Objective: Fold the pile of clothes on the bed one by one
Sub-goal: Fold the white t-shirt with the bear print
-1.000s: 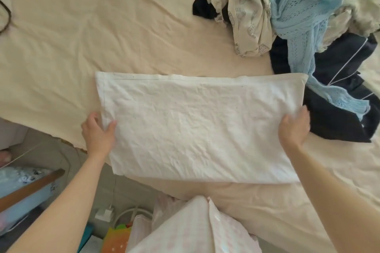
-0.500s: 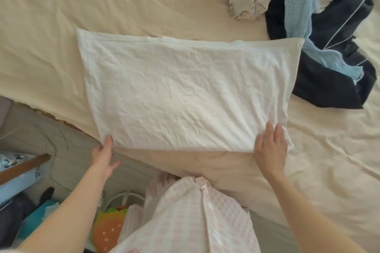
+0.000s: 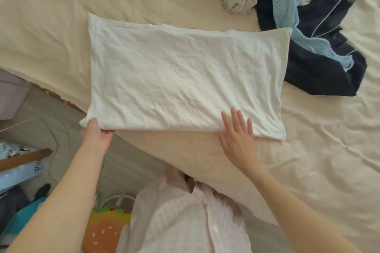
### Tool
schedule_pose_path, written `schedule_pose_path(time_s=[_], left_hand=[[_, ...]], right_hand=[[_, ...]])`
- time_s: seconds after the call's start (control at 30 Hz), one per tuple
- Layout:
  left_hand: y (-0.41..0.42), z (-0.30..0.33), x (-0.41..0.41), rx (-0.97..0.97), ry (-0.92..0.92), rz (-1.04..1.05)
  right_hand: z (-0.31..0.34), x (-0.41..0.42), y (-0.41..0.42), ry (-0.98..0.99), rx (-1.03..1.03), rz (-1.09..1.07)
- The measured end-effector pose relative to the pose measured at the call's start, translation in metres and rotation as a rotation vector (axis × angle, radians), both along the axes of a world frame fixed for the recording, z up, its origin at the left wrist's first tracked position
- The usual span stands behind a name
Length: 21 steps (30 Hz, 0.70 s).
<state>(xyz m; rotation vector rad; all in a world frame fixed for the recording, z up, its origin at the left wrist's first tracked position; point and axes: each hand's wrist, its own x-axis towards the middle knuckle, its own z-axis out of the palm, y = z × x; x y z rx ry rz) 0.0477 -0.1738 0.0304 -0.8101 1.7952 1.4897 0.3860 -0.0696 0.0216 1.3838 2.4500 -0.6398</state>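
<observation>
A white cloth (image 3: 185, 80), folded into a wide rectangle, lies flat on the cream bed sheet (image 3: 51, 16) near the bed's front edge. My left hand (image 3: 96, 135) grips its near left corner, thumb on top and fingers under the cloth. My right hand (image 3: 238, 135) lies flat with straight fingers on the near edge, right of the middle. The pile of unfolded clothes (image 3: 287, 6) sits at the back right: a printed beige piece, a light blue knit and a dark navy garment with white piping.
The bed's edge runs diagonally from left to bottom centre, with grey floor (image 3: 51, 129) beyond it. A burger-shaped item (image 3: 107, 230), a white cable and a wooden rail (image 3: 24, 158) are down on the left. My pink checked shirt fills the bottom centre.
Both hands moved from the cloth's side edges to its near edge. My left hand now grips the near left corner, and my right hand has slid a little along the near edge.
</observation>
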Motion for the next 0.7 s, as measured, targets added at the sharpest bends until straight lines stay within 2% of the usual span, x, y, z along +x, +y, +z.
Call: schedule_pose_path(time_s=[0.07,0.13,0.2,0.3,0.43,0.5,0.57,0.63,0.7], left_hand=[[0.007,0.027,0.010,-0.047,0.151,-0.004],[0.019,0.052,0.023,-0.067,0.307,-0.067],[0.039,0.077,0.043,-0.095,0.531,-0.254],[0.079,0.110,0.090,-0.098,0.920,-0.687],[0.132,0.126,0.189,0.051,1.149,-1.196],[0.145,0.112,0.238,0.093,1.325,-1.435],[0.145,0.082,0.274,0.066,1.336,-1.784],[0.133,0.046,0.282,-0.136,1.207,-2.084],[0.111,0.020,0.268,-0.312,1.121,-2.123]], right_hand=[[0.000,-0.008,-0.010,-0.015,-0.101,0.091],[0.004,-0.012,-0.009,0.023,-0.226,0.046],[0.018,-0.014,0.001,0.217,-0.432,-0.213],[0.048,-0.002,0.022,0.593,-0.790,-0.805],[0.062,0.040,0.048,1.063,-1.099,-1.257],[0.059,0.062,0.058,1.243,-1.144,-1.438],[0.049,0.080,0.064,1.293,-1.125,-1.502],[0.035,0.093,0.066,1.245,-1.084,-1.521],[0.022,0.100,0.066,1.159,-1.047,-1.544]])
